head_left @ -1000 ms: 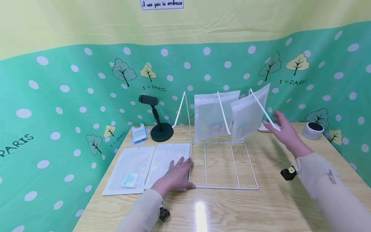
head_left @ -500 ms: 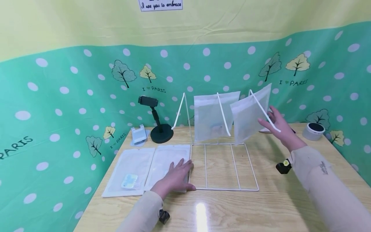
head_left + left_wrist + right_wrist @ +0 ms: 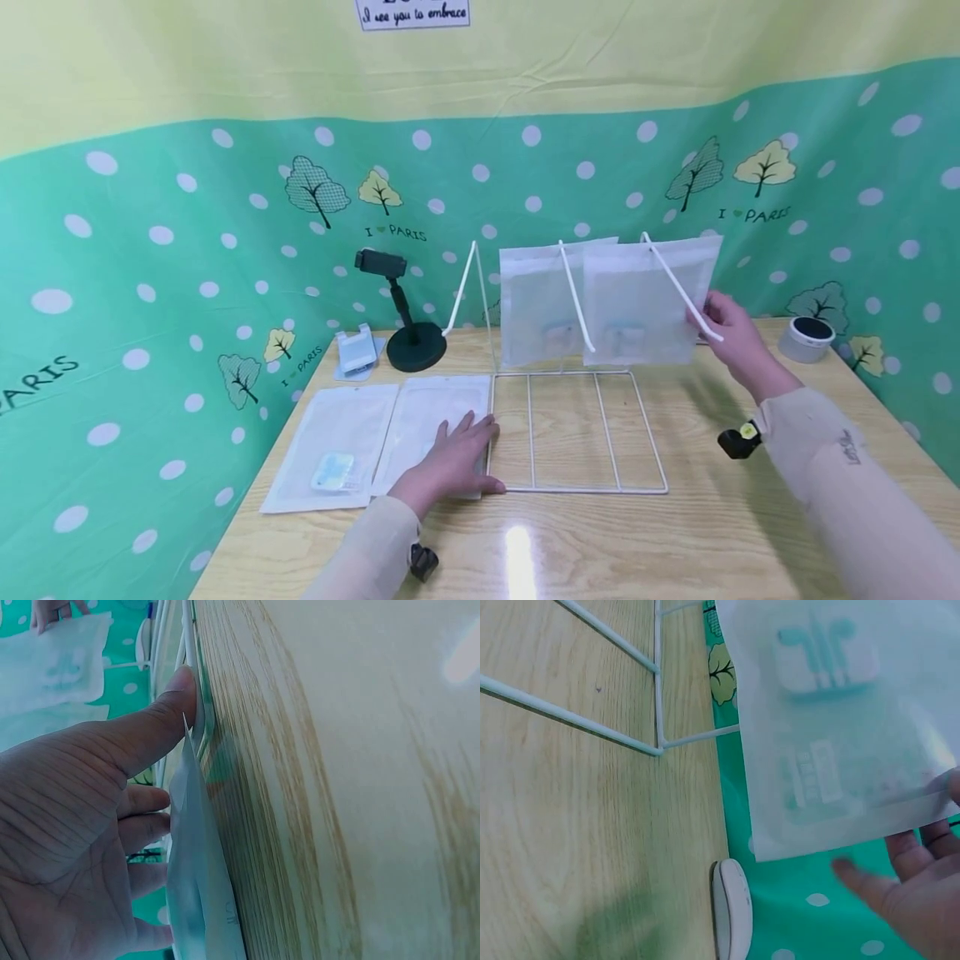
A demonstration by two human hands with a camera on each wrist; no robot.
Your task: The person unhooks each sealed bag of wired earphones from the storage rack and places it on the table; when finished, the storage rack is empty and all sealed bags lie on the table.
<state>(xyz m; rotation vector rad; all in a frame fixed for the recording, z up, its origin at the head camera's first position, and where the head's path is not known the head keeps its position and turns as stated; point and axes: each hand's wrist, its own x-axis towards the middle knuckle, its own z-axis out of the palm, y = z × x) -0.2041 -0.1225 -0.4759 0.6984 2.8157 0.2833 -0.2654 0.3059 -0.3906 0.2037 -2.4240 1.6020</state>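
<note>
A white wire rack point(image 3: 532, 433) stands on the wooden table, with several slanting arms at its back. Two frosted white pouches hang on the arms: a left pouch point(image 3: 528, 292) and, partly overlapping it, a right pouch point(image 3: 637, 287). Earphones in a case point(image 3: 829, 656) show through the right one. My right hand point(image 3: 738, 342) pinches that pouch's lower right edge, thumb in front and fingers behind. My left hand point(image 3: 453, 458) rests with spread fingers over a flat pouch point(image 3: 442, 396), its thumb touching the rack's front left corner point(image 3: 191, 690).
Another flat pouch point(image 3: 341, 433) with a pale blue item inside lies at the far left. Behind stand a black phone holder point(image 3: 416, 343) and a small light-blue stand point(image 3: 357, 348). A white cylinder point(image 3: 806, 339) stands back right; a white mouse-like object point(image 3: 735, 907) lies beside the rack.
The right pouch has turned from angled to facing forward. My right hand has come up to its edge and pinched it. The left hand has stayed put.
</note>
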